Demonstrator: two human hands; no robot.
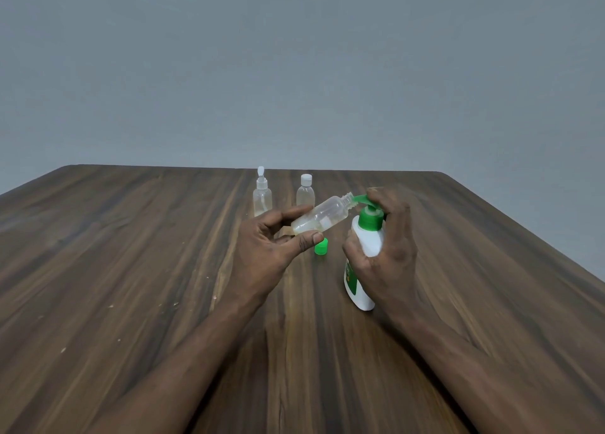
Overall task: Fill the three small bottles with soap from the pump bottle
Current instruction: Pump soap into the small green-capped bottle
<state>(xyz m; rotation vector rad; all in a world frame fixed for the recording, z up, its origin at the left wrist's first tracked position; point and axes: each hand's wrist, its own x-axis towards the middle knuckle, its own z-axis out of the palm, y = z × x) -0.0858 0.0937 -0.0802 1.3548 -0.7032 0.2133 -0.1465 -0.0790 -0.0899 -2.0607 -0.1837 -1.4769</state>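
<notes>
While my left hand (271, 247) pinches the uncapped small bottle (322, 217) between thumb and fingers, I hold it off the counter (131, 253) and tilted, its base toward my palm and its open threaded neck slanting up to the right. The neck meets the tip of the green spout (360, 198) of the pump bottle (370, 240), and a little pale liquid lies in the lower end near my thumb. My right hand (383, 253) is clamped on the white pump bottle, which stands on the counter: the thumb wraps the near side of the body, the fingers curl round the far side, and a finger rests over the top of the pump head. A loose green cap (321, 247) sits on the counter between my two hands, just under the held bottle. Beyond the fingers of my left hand two more clear bottles stand upright side by side: the flip-top bottle (262, 197), its lid standing open, on the left, and the white-capped bottle (305, 193) on the right, partly behind the one I hold.
</notes>
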